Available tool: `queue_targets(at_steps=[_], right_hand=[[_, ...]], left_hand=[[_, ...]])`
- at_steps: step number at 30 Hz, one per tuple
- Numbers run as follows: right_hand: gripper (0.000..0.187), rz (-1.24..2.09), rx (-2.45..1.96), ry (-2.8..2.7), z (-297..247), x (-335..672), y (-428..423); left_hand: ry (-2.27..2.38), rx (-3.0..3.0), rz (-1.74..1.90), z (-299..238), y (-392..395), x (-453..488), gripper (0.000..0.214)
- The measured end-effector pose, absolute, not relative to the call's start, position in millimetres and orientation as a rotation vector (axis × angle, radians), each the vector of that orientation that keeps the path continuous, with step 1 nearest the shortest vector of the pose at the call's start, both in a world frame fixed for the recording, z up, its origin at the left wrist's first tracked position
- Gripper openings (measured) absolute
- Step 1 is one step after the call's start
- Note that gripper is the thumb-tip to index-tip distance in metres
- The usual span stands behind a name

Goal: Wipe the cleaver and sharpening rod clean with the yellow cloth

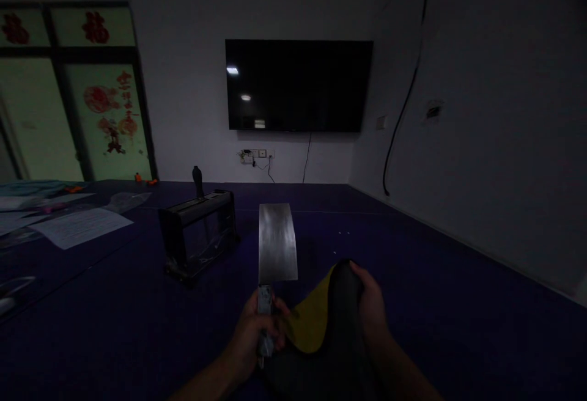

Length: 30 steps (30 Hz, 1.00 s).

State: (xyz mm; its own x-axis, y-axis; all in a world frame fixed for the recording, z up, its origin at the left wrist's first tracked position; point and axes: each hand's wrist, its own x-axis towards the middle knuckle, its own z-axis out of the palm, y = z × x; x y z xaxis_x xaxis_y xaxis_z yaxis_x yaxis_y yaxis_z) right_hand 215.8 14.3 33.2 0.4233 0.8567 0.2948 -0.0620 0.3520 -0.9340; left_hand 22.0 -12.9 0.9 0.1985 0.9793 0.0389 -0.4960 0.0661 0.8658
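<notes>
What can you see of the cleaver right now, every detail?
The cleaver has a broad rectangular blade of brushed grey metal and a metal-looking handle. It stands upright, flat face toward the camera, above the dark table. The left hand grips its handle. A black and yellow cloth in the right hand sits beside it; contact is unclear.

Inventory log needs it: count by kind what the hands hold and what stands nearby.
Cleaver: 1, in the left hand
Cloth: 1, in the right hand
Knife rack: 1
Knife handle in the rack: 1
Total: 4
</notes>
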Motion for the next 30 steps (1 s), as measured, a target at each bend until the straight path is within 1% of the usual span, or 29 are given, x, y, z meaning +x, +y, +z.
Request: queue_targets(at_steps=[3, 6, 9, 13, 16, 18, 20, 24, 27, 30], right_hand=[[0.035, 0.601, -1.069, -0.975, 27, 203, 4], [0.033, 0.366, -1.079, -1.243, 20, 190, -7], [0.026, 0.082, -0.969, -1.487, 15, 180, -15], [0.016, -0.122, -0.867, -1.577, 11, 176, -18], [0.021, -0.260, -0.815, -1.608, 7, 175, -15], [0.025, -0.333, -0.771, -1.619, 5, 175, -14], [0.025, -0.350, -0.748, -1.611, 4, 174, -13], [0.011, -0.203, -0.852, -1.499, 8, 174, -15], [0.017, -0.096, -1.020, -1.315, 13, 176, -16], [0.022, -0.003, -1.069, -1.268, 11, 176, -15]], left_hand=[[0.690, 0.925, 1.223, -3, -13, 23, 0.032], [0.695, 0.965, 1.204, -4, -14, 25, 0.028], [0.681, 1.011, 1.207, -3, -17, 26, 0.027], [0.699, 1.049, 1.204, 0, -20, 28, 0.023], [0.714, 1.052, 1.205, 0, -21, 29, 0.019], [0.730, 1.045, 1.212, 0, -21, 29, 0.020], [0.745, 1.029, 1.218, -1, -21, 30, 0.023], [0.755, 1.017, 1.214, -2, -20, 31, 0.023], [0.764, 1.019, 1.206, 1, -21, 32, 0.023], [0.776, 1.000, 1.194, 3, -23, 34, 0.023]])
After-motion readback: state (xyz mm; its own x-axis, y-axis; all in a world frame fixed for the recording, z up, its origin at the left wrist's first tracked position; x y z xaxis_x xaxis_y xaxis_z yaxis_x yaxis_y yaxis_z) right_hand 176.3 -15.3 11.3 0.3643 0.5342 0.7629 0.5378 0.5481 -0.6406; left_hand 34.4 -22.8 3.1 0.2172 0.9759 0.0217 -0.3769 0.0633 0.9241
